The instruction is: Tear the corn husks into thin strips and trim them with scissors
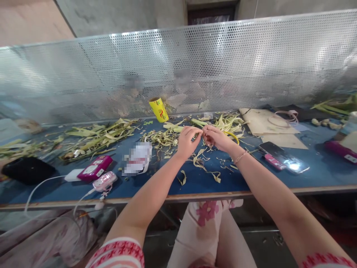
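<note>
My left hand [189,140] and my right hand [216,137] meet over the middle of the blue table [156,188], fingertips pinched together. Whatever they hold is too small to make out. Under and behind them lie pale green plant scraps [163,139], with longer leaf strips [230,122] behind my right hand. A curved yellow loop [233,137] shows just right of my right hand, partly hidden by it. Thin curled peelings [199,160] are scattered on the table in front of my hands.
A yellow tube [158,109] stands tilted by the perforated metal screen [223,67]. Left are a leaf heap [97,136], a magenta power bank [95,168], cables and a black object [28,170]. Right are a phone [284,157] and cardboard [267,122]. Someone's patterned trousers [52,234] show lower left.
</note>
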The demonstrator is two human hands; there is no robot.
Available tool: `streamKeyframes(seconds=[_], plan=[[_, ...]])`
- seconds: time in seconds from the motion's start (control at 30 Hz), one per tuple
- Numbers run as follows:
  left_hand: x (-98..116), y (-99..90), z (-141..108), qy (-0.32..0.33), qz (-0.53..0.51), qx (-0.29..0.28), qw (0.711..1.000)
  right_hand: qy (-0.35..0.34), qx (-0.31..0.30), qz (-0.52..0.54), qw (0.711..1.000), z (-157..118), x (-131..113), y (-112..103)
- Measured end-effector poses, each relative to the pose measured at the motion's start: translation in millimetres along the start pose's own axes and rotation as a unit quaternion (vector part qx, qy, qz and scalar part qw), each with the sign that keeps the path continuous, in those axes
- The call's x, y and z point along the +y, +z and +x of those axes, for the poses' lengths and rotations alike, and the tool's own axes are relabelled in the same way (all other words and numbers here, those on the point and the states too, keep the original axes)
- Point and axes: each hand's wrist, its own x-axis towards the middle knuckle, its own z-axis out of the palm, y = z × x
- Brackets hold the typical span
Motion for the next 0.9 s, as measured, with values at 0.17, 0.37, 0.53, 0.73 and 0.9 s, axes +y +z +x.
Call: streamKeyframes(seconds=[0.17, 0.37, 0.53, 0.73, 0.9], plan=[[-5, -1.3, 1, 0.016, -0.017, -0.034, 0.999, 0.001, 0.003, 0.008, 1.0, -1, 0, 2], [-4, -0.8, 2, -0.008, -0.093, -0.079, 0.993, -0.003, 0.009, -0.002, 1.0, 1, 4, -2], [3, -1.8, 5, -0.194, -0.23, -0.091, 0.949, -0.018, 0.018, -0.049, 0.998, 4, 7, -7], [4, 3.8, 8, -0.437, -0.359, -0.077, 0.821, -0.045, 0.009, -0.177, 0.983, 5, 9, -11], [6, -1.0, 16, -0.543, -0.449, -0.107, 0.702, -0.062, 0.001, -0.267, 0.962, 5, 9, -17]])
